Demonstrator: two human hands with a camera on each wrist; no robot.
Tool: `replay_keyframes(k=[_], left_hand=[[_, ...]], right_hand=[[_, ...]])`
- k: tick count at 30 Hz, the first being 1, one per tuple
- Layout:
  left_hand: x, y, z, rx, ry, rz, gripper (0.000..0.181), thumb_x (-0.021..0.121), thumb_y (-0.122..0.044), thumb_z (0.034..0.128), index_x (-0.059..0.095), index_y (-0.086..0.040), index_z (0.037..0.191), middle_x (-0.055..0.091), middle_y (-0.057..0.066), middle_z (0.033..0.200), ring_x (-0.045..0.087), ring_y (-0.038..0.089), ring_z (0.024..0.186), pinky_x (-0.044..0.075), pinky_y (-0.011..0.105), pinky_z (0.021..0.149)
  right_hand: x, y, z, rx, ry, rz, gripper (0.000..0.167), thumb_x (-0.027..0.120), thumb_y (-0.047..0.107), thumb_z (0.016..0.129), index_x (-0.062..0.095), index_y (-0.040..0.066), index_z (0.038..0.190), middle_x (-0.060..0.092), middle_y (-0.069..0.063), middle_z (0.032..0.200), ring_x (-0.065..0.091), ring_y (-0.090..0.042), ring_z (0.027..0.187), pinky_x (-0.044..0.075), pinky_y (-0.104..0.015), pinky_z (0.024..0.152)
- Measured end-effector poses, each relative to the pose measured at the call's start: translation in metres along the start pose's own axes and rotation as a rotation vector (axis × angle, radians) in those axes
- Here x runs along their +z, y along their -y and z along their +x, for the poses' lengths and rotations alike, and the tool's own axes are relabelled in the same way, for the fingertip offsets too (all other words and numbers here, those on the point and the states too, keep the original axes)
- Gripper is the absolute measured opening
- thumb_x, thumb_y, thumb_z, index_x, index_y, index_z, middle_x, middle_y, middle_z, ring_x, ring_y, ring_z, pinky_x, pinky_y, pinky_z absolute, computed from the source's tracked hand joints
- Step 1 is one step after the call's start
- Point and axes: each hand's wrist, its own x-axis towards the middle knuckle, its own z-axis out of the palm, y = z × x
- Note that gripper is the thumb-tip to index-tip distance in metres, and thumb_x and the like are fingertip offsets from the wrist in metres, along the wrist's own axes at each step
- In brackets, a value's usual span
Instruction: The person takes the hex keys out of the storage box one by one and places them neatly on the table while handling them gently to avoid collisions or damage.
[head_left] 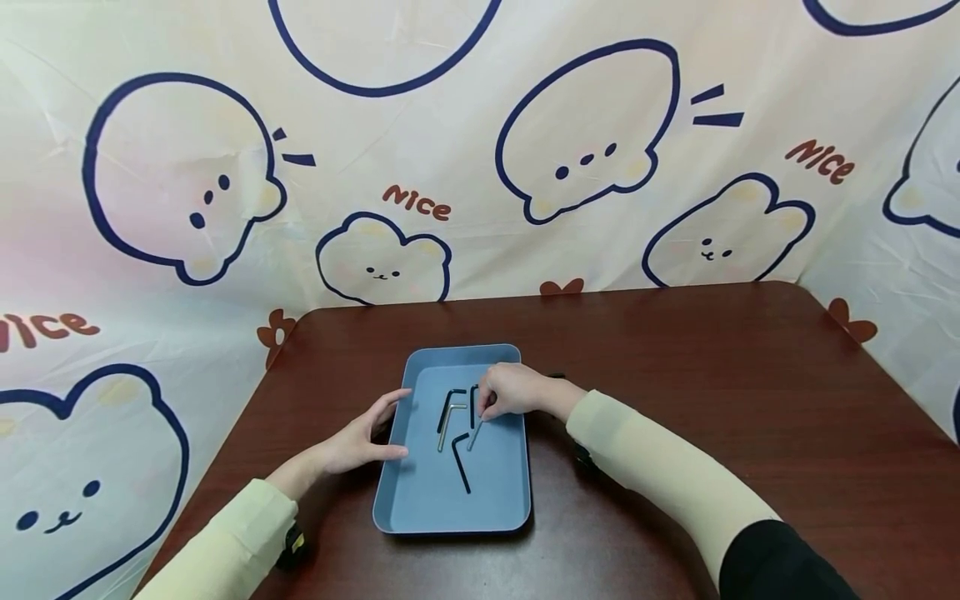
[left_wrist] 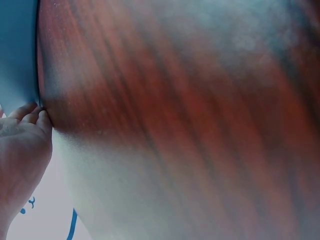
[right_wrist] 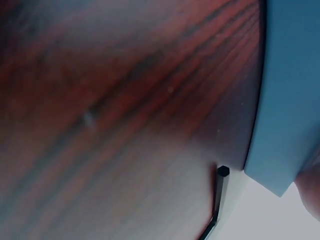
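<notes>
Right hand (head_left: 519, 390) is pinching grey key (head_left: 473, 437) around the middle of tray (head_left: 450, 512); left hand (head_left: 358, 437), thumb and fingers apart, is bracing its left rim (head_left: 382, 492), likely preventing sliding.

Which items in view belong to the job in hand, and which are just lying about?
Job in hand:
- silver hex key pinched by right hand
- blue tray, left hand at its left edge
- another silver hex key and three black hex keys in it

Apparently lying about or background:
- loose black hex key on the table
- cartoon-print cloth
</notes>
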Motion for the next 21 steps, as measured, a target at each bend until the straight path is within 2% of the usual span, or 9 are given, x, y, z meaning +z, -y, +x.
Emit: replay_keyframes(k=[4, 9, 14, 21], left_hand=[[0.0006, 0.0003, -0.0002, -0.001, -0.001, -0.004, 0.084, 0.070, -0.012, 0.0900, 0.014, -0.005, 0.152, 0.010, 0.025, 0.157, 0.008, 0.046, 0.143, 0.012, 0.064, 0.108], [0.0002, 0.0004, -0.0002, -0.004, -0.001, -0.005, 0.084, 0.070, -0.013, 0.0902, 0.014, -0.007, 0.153, 0.010, 0.025, 0.158, 0.008, 0.045, 0.143, 0.011, 0.064, 0.108], [0.0000, 0.0006, -0.0002, -0.008, 0.001, -0.002, 0.084, 0.070, -0.014, 0.0905, 0.014, -0.009, 0.153, 0.009, 0.025, 0.158, 0.007, 0.045, 0.143, 0.011, 0.064, 0.108], [0.0008, 0.0007, -0.0004, 0.011, -0.003, 0.004, 0.085, 0.071, -0.015, 0.0898, 0.015, -0.006, 0.153, 0.010, 0.025, 0.157, 0.008, 0.045, 0.143, 0.013, 0.062, 0.109]], right_hand=[[0.0030, 0.0006, -0.0003, 0.039, -0.020, -0.036, 0.009, 0.080, 0.030, 0.082, 0.075, 0.030, 0.074, 0.060, 0.022, 0.078, 0.053, 0.001, 0.078, 0.045, -0.022, 0.070], [0.0053, 0.0003, -0.0003, 0.083, -0.049, -0.057, 0.010, 0.081, 0.035, 0.080, 0.075, 0.031, 0.073, 0.060, 0.023, 0.076, 0.054, 0.001, 0.076, 0.045, -0.022, 0.068], [0.0053, 0.0006, -0.0001, 0.107, -0.046, -0.042, 0.009, 0.081, 0.033, 0.080, 0.076, 0.030, 0.073, 0.061, 0.021, 0.077, 0.054, 0.001, 0.077, 0.045, -0.021, 0.066], [0.0051, 0.0008, -0.0004, 0.115, -0.027, -0.018, 0.012, 0.080, 0.027, 0.082, 0.075, 0.031, 0.072, 0.064, 0.020, 0.081, 0.056, 0.001, 0.078, 0.046, -0.023, 0.068]])
